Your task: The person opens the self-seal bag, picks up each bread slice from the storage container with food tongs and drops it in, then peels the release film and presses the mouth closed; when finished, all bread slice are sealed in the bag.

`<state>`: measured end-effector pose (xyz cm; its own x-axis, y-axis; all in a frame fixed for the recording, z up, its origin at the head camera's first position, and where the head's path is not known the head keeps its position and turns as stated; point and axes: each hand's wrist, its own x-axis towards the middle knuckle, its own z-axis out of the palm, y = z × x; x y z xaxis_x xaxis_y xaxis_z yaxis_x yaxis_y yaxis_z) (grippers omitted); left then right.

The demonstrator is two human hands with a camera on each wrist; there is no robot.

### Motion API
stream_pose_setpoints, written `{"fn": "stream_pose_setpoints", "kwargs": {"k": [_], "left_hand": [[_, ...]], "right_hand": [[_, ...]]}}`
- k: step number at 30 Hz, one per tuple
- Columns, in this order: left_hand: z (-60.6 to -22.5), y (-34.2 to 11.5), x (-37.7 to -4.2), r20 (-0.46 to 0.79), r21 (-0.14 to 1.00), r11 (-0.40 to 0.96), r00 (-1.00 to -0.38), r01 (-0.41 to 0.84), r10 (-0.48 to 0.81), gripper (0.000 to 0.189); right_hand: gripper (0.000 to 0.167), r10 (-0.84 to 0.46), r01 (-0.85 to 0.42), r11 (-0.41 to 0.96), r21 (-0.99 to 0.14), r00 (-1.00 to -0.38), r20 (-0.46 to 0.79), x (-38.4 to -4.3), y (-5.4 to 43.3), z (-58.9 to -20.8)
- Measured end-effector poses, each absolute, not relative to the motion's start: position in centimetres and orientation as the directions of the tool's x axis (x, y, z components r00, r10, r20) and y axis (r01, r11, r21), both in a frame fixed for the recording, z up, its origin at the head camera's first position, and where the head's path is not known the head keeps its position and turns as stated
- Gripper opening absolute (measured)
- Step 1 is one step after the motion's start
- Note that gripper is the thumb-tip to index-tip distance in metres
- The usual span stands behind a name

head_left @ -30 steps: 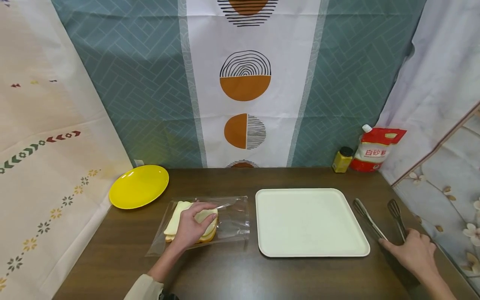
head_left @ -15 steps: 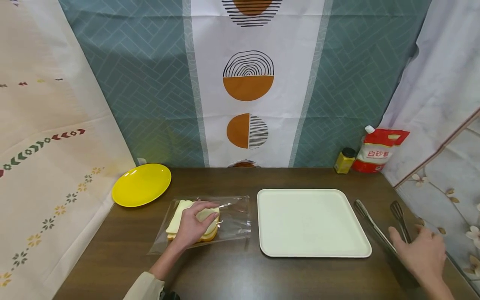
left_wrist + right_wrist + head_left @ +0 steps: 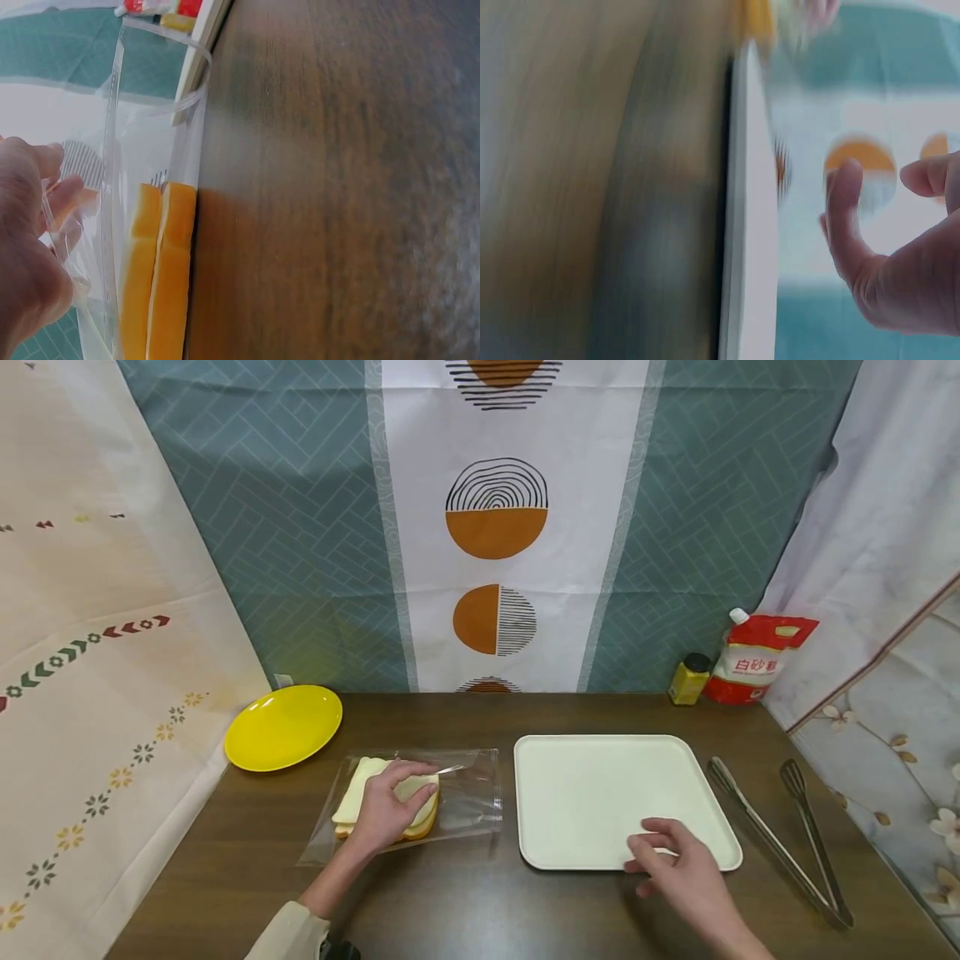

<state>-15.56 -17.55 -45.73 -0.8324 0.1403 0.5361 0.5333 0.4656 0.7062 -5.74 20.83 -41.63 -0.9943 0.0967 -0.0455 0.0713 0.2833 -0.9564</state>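
Slices of bread (image 3: 360,795) lie stacked in a clear plastic bag (image 3: 468,806) left of the middle of the table. My left hand (image 3: 390,806) is over the bread and pinches the bag's upper film; in the left wrist view the film (image 3: 56,225) gathers at the fingertips. The slices' orange crust edges (image 3: 171,262) show there through the plastic. My right hand (image 3: 686,868) is above the front right edge of a white tray (image 3: 585,802), fingers loosely bent with nothing between them. Right of the tray, metal tongs (image 3: 776,852) lie on the table, spread in a V.
A yellow plate (image 3: 283,728) stands at the back left, against the cloth. At the back right are a yellow jar with a black lid (image 3: 688,681) and a red and white pouch (image 3: 753,660). The brown tabletop (image 3: 480,910) runs along the front.
My right hand has let go of the tongs, leaving them on the table, and has moved left over the tray's front edge. My left hand has stayed at the bag.
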Motion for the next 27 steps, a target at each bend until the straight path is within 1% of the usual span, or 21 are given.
{"fn": "stream_pose_setpoints", "kwargs": {"k": [3, 6, 9, 13, 18, 22, 27], "left_hand": [[-45.6, -17.6, -15.6, 0.536, 0.707, 0.468, -0.833, 0.53, 0.134, 0.027], [-45.6, -17.5, -15.7, 0.54, 0.709, 0.462, -0.831, 0.533, 0.131, 0.027], [-45.6, -17.4, -15.8, 0.539, 0.711, 0.456, -0.831, 0.536, 0.138, 0.027], [-45.7, -17.2, -15.8, 0.545, 0.708, 0.447, -0.825, 0.547, 0.147, 0.027], [-45.6, -17.2, -15.9, 0.565, 0.69, 0.457, -0.812, 0.561, 0.144, 0.025], [-45.4, -17.2, -15.8, 0.565, 0.69, 0.467, -0.815, 0.553, 0.13, 0.024], [-45.3, -17.1, -15.6, 0.572, 0.686, 0.47, -0.811, 0.555, 0.123, 0.024]], "right_hand": [[0.054, -0.065, 0.117, 0.098, -0.988, -0.99, -0.124, -5.4, 17.2, -41.6], [0.066, -0.21, 0.188, -0.067, -0.98, -0.963, -0.17, -5.1, 13.6, -42.1], [0.075, -0.278, 0.253, -0.19, -0.949, -0.941, -0.195, -4.8, 10.2, -43.0], [0.075, -0.236, 0.268, -0.309, -0.912, -0.951, -0.2, -4.7, 6.2, -44.1], [0.07, -0.17, 0.267, -0.37, -0.89, -0.961, -0.217, -5.0, 2.5, -45.0], [0.07, -0.129, 0.235, -0.411, -0.881, -0.972, -0.199, -5.7, 0.8, -45.6], [0.065, -0.074, 0.238, -0.427, -0.872, -0.971, -0.228, -6.6, -0.2, -46.2]]}}
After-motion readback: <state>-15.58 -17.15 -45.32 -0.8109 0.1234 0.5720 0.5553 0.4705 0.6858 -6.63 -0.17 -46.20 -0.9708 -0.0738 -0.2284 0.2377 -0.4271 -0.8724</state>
